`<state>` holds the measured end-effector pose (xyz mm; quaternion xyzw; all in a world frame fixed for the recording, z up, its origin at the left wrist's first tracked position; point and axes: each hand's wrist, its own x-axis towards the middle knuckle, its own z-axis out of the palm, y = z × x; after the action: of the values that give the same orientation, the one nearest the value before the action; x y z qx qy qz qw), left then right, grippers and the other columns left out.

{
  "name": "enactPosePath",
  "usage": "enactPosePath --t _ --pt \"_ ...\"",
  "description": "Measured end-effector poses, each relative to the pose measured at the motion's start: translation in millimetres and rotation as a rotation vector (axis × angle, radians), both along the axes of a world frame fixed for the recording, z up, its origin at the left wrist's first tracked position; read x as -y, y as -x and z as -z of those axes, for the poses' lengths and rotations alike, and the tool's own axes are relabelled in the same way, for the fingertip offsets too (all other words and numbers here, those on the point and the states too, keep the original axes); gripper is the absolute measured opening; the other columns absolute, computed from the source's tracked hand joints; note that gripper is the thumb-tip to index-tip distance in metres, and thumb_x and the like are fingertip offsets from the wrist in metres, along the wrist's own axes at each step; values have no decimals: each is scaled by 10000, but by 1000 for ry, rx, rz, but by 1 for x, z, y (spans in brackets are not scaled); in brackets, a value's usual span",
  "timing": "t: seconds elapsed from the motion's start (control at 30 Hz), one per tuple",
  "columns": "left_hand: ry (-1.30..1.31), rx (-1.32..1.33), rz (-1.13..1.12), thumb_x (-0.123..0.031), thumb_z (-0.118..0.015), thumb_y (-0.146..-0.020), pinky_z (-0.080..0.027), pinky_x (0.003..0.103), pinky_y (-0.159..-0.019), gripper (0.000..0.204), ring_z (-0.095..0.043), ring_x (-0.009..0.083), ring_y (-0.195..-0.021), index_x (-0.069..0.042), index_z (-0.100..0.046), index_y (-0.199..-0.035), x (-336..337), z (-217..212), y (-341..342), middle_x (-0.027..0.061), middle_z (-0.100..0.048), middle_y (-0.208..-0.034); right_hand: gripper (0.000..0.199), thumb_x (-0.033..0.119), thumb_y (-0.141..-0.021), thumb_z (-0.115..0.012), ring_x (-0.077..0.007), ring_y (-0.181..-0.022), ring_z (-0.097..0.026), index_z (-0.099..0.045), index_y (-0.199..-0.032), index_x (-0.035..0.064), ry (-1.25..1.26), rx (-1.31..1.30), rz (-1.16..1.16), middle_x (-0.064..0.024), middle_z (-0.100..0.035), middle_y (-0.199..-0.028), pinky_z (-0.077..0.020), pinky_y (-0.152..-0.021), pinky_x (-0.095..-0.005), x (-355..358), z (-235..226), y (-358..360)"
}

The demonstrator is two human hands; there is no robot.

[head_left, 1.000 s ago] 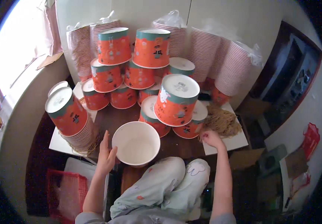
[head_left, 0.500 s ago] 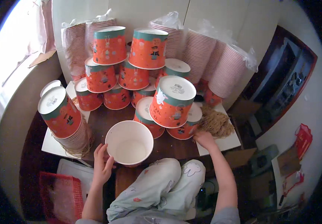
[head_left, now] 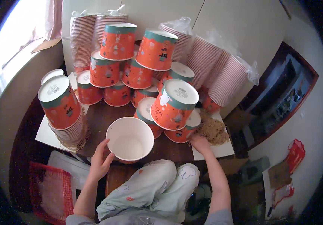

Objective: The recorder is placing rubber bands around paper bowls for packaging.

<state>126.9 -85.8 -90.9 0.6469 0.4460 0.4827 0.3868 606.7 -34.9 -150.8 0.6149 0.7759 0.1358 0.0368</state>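
Note:
An open paper bucket (head_left: 129,139) with a white inside stands upright at the near edge of the dark table (head_left: 97,120). My left hand (head_left: 100,162) grips its left side. My right hand (head_left: 200,143) reaches to the right and rests on a heap of tan shredded filling (head_left: 212,129), fingers curled into it. Just behind the open bucket a lidded orange bucket (head_left: 173,104) lies tilted on top of others.
Several lidded orange buckets (head_left: 131,60) are piled in a pyramid at the back. Sleeves of nested striped cups (head_left: 217,71) lean on the wall. A stack of cups topped by a bucket (head_left: 62,108) stands left. A red basket (head_left: 51,191) sits on the floor.
The view has shifted slightly. My left hand stays on the open bucket's side, and my right hand has slid further onto the shredded filling.

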Motion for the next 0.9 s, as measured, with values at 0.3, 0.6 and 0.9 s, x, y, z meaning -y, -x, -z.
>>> enactPosePath --t 0.3,0.6,0.9 --pt "41 105 49 -26 -548 -782 -454 274 -763 463 -507 176 -951 -25 -363 -1206 0 -1 -4 115 -462 -1114 134 159 -766 -580 -173 -640 -567 -591 -854 59 -318 -665 130 -83 -601 -741 -452 -593 -292 13 -42 -23" --pt "25 137 40 -28 -558 -773 -455 287 -756 367 -505 191 -948 -30 -405 -1106 -7 22 -2 113 -447 -1140 117 145 -819 -566 -69 -710 -472 -545 -825 29 -718 -1311 26 16 -533 -766 -386 -662 -211 -38 -194 -20" --pt "-51 53 13 -60 -581 -760 -405 310 -835 365 -487 220 -1011 -37 -415 -1085 -3 9 -5 144 -424 -1196 135 165 -810 -579 -92 -764 -505 -543 -840 38 -962 -1335 -25 -7 -569 -811 -389 -704 -222 -52 -308 -13"
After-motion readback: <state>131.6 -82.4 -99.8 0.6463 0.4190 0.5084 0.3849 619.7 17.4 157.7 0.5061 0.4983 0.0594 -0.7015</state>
